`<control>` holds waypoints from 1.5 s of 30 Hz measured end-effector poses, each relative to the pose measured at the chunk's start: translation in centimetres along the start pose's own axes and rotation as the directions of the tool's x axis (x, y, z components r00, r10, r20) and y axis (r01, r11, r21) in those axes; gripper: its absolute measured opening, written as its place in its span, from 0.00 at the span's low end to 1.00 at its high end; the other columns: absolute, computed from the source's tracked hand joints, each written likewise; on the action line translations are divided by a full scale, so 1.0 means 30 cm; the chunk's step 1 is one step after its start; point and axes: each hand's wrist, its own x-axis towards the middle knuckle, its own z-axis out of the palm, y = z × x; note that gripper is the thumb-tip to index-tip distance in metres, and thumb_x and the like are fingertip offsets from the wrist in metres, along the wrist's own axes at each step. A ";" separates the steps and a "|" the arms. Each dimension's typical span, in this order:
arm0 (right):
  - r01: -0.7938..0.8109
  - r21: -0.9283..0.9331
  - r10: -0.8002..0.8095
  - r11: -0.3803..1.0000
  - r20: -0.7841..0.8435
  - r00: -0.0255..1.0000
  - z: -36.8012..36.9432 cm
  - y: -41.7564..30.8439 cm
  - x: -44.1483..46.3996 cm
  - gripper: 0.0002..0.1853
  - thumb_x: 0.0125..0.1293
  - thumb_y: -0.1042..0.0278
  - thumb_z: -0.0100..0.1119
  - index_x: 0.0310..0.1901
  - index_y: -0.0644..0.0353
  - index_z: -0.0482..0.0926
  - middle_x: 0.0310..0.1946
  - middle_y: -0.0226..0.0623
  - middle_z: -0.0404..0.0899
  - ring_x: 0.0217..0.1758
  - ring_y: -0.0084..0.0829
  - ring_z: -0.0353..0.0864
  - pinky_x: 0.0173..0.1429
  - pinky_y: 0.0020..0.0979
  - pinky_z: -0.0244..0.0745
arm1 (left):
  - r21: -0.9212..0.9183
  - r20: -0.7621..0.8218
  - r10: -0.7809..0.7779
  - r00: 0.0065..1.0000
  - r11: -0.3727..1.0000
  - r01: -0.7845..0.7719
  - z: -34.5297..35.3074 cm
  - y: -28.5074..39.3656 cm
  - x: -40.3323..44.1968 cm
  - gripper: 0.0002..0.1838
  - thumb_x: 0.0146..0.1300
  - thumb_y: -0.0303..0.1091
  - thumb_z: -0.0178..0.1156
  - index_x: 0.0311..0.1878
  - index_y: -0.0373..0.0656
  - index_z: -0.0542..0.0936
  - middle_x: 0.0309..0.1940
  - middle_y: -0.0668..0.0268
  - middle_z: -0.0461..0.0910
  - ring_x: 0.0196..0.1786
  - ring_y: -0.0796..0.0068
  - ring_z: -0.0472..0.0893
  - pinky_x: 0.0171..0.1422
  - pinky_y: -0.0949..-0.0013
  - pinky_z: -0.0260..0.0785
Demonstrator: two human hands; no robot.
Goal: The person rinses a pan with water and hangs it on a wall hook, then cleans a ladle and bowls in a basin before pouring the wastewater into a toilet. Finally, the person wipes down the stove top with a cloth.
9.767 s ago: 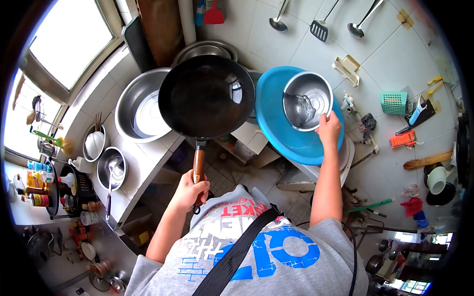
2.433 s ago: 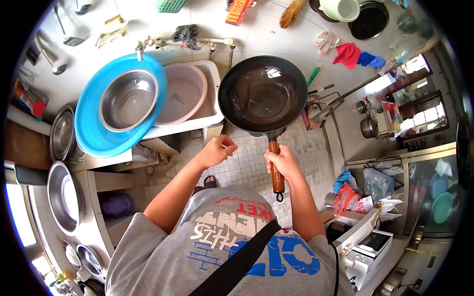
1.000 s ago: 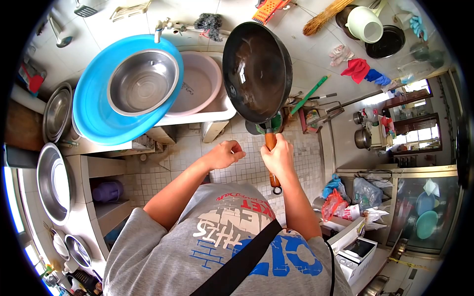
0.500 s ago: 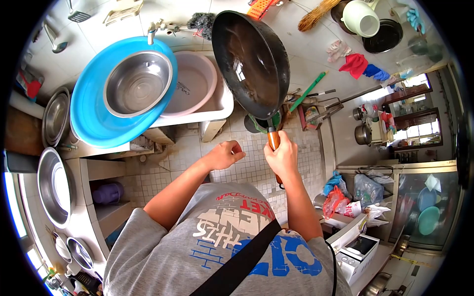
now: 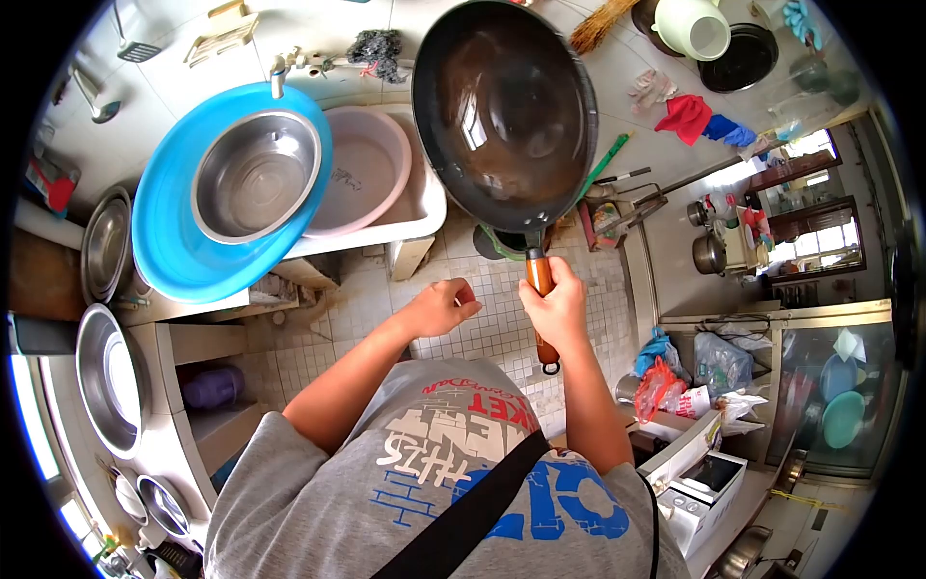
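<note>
My right hand [image 5: 557, 299] is wrapped round the wooden handle of a dark wok [image 5: 506, 116]. The wok is raised over the floor, its inside facing me, with a wet sheen. My left hand [image 5: 444, 307] hangs in the air left of the handle, fingers loosely curled and partly hidden, touching no object that I can see. To the left, a steel basin [image 5: 257, 178] sits in a large blue basin [image 5: 164, 207], which overlaps a pink basin [image 5: 362, 174] in the white sink [image 5: 424, 205].
A faucet [image 5: 279, 72] and dark scouring mesh [image 5: 378, 53] are behind the basins. Another steel basin [image 5: 111, 381] stands on the left counter. A green-handled tool [image 5: 606, 162] leans behind the wok. Plastic bags [image 5: 659, 388] and a white appliance [image 5: 709, 487] are at the right.
The wok went from my left hand to my right, and the steel basin from my right hand into the blue basin. Most recently the wok has turned its inside more toward me.
</note>
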 end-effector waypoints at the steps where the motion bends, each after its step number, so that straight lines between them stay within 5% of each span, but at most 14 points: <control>1: -0.120 0.126 0.114 0.985 0.052 0.992 -0.015 0.007 -0.006 0.12 0.56 0.72 0.66 0.38 0.66 0.73 0.22 0.41 0.80 0.24 0.36 0.83 0.29 0.34 0.76 | -0.007 -0.005 0.022 1.000 1.000 -0.022 0.006 0.008 0.006 0.15 0.62 0.41 0.64 0.39 0.36 0.80 0.35 0.54 0.84 0.39 0.58 0.84 0.47 0.60 0.76; 7: -0.465 0.574 0.332 0.674 0.327 0.885 -0.149 0.019 -0.002 0.08 0.62 0.74 0.61 0.40 0.66 0.73 0.26 0.33 0.76 0.22 0.23 0.77 0.26 0.27 0.73 | -0.090 -0.080 0.396 0.915 0.911 -0.402 -0.013 0.155 0.006 0.11 0.60 0.31 0.66 0.42 0.36 0.79 0.36 0.60 0.81 0.39 0.66 0.83 0.46 0.65 0.75; 11: -0.605 0.608 0.418 0.515 0.438 0.796 -0.233 0.063 0.034 0.08 0.65 0.67 0.58 0.36 0.64 0.76 0.25 0.31 0.77 0.24 0.23 0.77 0.27 0.26 0.74 | 0.267 -0.002 0.797 0.604 0.582 -0.768 0.017 0.344 0.033 0.20 0.51 0.27 0.67 0.50 0.41 0.77 0.45 0.58 0.77 0.49 0.57 0.79 0.53 0.60 0.75; 20: -0.574 0.781 0.206 0.247 0.536 0.819 -0.268 0.402 0.136 0.06 0.66 0.68 0.58 0.38 0.60 0.79 0.33 0.30 0.79 0.33 0.21 0.80 0.34 0.24 0.77 | 0.450 0.285 0.850 0.442 0.289 -0.845 0.227 0.498 0.299 0.32 0.43 0.32 0.69 0.56 0.42 0.75 0.45 0.63 0.73 0.49 0.61 0.74 0.55 0.61 0.68; 23: -0.326 0.794 -0.024 0.513 0.393 0.919 -0.269 0.550 0.219 0.07 0.69 0.69 0.53 0.41 0.60 0.79 0.37 0.31 0.80 0.38 0.22 0.81 0.40 0.25 0.78 | 0.580 0.289 0.873 0.392 0.166 -0.798 0.273 0.543 0.410 0.19 0.53 0.33 0.60 0.50 0.41 0.77 0.44 0.65 0.74 0.51 0.66 0.73 0.53 0.65 0.66; 26: -0.364 0.884 -0.069 0.295 0.400 0.914 -0.299 0.627 0.322 0.09 0.71 0.68 0.49 0.43 0.60 0.78 0.39 0.32 0.80 0.41 0.23 0.82 0.46 0.26 0.78 | 0.593 0.245 0.892 0.380 0.172 -0.786 0.308 0.620 0.518 0.19 0.52 0.34 0.60 0.48 0.40 0.76 0.46 0.63 0.76 0.48 0.66 0.75 0.51 0.65 0.65; 27: -0.515 0.857 0.010 -0.006 0.515 0.857 -0.354 0.573 0.342 0.09 0.71 0.67 0.49 0.43 0.60 0.78 0.39 0.32 0.81 0.41 0.24 0.82 0.47 0.26 0.79 | 0.595 0.220 0.900 0.376 0.182 -0.783 0.320 0.647 0.555 0.19 0.51 0.35 0.61 0.48 0.40 0.75 0.46 0.63 0.76 0.47 0.65 0.76 0.51 0.65 0.66; 31: -0.511 0.852 0.054 0.113 0.508 0.860 -0.501 0.477 0.458 0.13 0.70 0.58 0.50 0.45 0.56 0.79 0.40 0.31 0.81 0.42 0.26 0.83 0.42 0.31 0.81 | 0.526 0.078 0.919 0.386 0.291 -0.799 0.332 0.803 0.663 0.23 0.44 0.27 0.68 0.47 0.38 0.74 0.43 0.57 0.78 0.46 0.53 0.79 0.50 0.58 0.73; 33: -0.563 0.805 0.162 0.189 0.540 0.826 -0.538 0.454 0.528 0.19 0.72 0.45 0.47 0.40 0.52 0.77 0.27 0.27 0.80 0.24 0.22 0.78 0.21 0.24 0.69 | 0.527 0.031 0.876 0.482 0.395 -0.753 0.320 0.865 0.708 0.21 0.51 0.28 0.69 0.47 0.37 0.73 0.42 0.54 0.79 0.45 0.50 0.81 0.48 0.56 0.76; 36: -0.568 0.722 0.134 0.394 0.567 0.813 -0.575 0.487 0.640 0.31 0.73 0.33 0.35 0.30 0.53 0.74 0.14 0.28 0.71 0.13 0.23 0.71 0.16 0.22 0.60 | 0.566 -0.086 0.790 0.607 0.540 -0.623 0.275 0.963 0.751 0.21 0.56 0.33 0.70 0.48 0.37 0.73 0.42 0.51 0.79 0.44 0.46 0.80 0.47 0.56 0.75; 41: -0.481 0.668 0.165 0.568 0.480 0.861 -0.590 0.375 0.732 0.25 0.71 0.47 0.37 0.29 0.59 0.73 0.18 0.35 0.75 0.16 0.29 0.75 0.21 0.29 0.67 | 0.613 -0.284 0.757 0.588 0.615 -0.496 0.188 1.055 0.835 0.19 0.57 0.34 0.70 0.44 0.34 0.72 0.33 0.48 0.79 0.35 0.45 0.80 0.39 0.54 0.73; 43: -0.207 0.601 0.061 0.772 0.254 0.965 -0.518 0.373 0.741 0.18 0.68 0.54 0.46 0.29 0.61 0.73 0.20 0.41 0.77 0.20 0.38 0.79 0.26 0.35 0.72 | 0.647 -0.353 0.755 0.553 0.624 -0.438 0.153 1.072 0.881 0.19 0.58 0.35 0.70 0.42 0.34 0.72 0.28 0.50 0.79 0.32 0.47 0.81 0.36 0.56 0.73; 44: 0.142 0.216 -0.105 0.966 -0.172 0.979 -0.447 0.356 0.738 0.14 0.65 0.59 0.54 0.33 0.63 0.72 0.20 0.46 0.77 0.26 0.49 0.81 0.33 0.45 0.75 | 0.618 -0.377 0.713 0.592 0.669 -0.413 0.132 1.084 0.896 0.20 0.57 0.36 0.70 0.41 0.33 0.72 0.29 0.47 0.79 0.33 0.44 0.80 0.37 0.54 0.73; 45: 0.142 0.029 -0.137 0.989 -0.141 0.981 -0.446 0.306 0.713 0.17 0.65 0.56 0.56 0.40 0.64 0.70 0.28 0.50 0.78 0.35 0.55 0.81 0.40 0.51 0.77 | 0.586 -0.398 0.668 0.629 0.712 -0.385 0.106 1.102 0.907 0.21 0.57 0.38 0.70 0.40 0.32 0.72 0.30 0.45 0.79 0.34 0.41 0.80 0.38 0.51 0.72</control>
